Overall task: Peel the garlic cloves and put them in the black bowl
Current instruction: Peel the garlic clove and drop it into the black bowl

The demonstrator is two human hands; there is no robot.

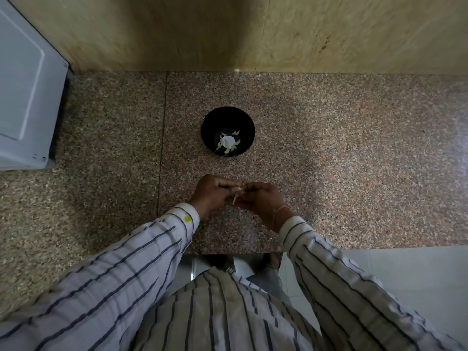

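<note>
Head view, looking down.

- Left hand [210, 195] and right hand [263, 201] meet over the near part of the surface [342, 160], fingertips touching each other at the middle.
- Garlic clove [236, 196] sits between the two hands. It is mostly hidden by fingers, and only a pale sliver shows pointing down and towards the person. Can't tell how much skin is on it.
- Left grip: fingers curled in and clamped on the clove, knuckles up.
- Right grip: fingers curled in from the other side, also pinching the clove, thumb side towards the left hand.
- Both hands are held above the surface; can't tell if either wrist rests on it.
- Black bowl [206, 122] stands upright on the surface, straight beyond the hands and apart from them. It is nearer the hands than the wall.
- Inside the bowl, on the bottom: garlic pieces [228, 144], pale, clustered around a whiter lump, with a few curved slivers at the edge of the cluster. Can't tell cloves from skin there.
- Surface is speckled pinkish-brown stone with a seam [163, 138] running front to back, left of the bowl.
- Wall [329, 34] behind is beige stone, streaky.
- White appliance [25, 84] stands at far left, against the wall.
- Striped sleeves [114, 269] on both arms. Left cuff has a yellow spot [187, 218]. Right wrist has a thin band [279, 211].
- Pale floor tiles [410, 287] show at lower right, past the front edge of the surface.
</note>
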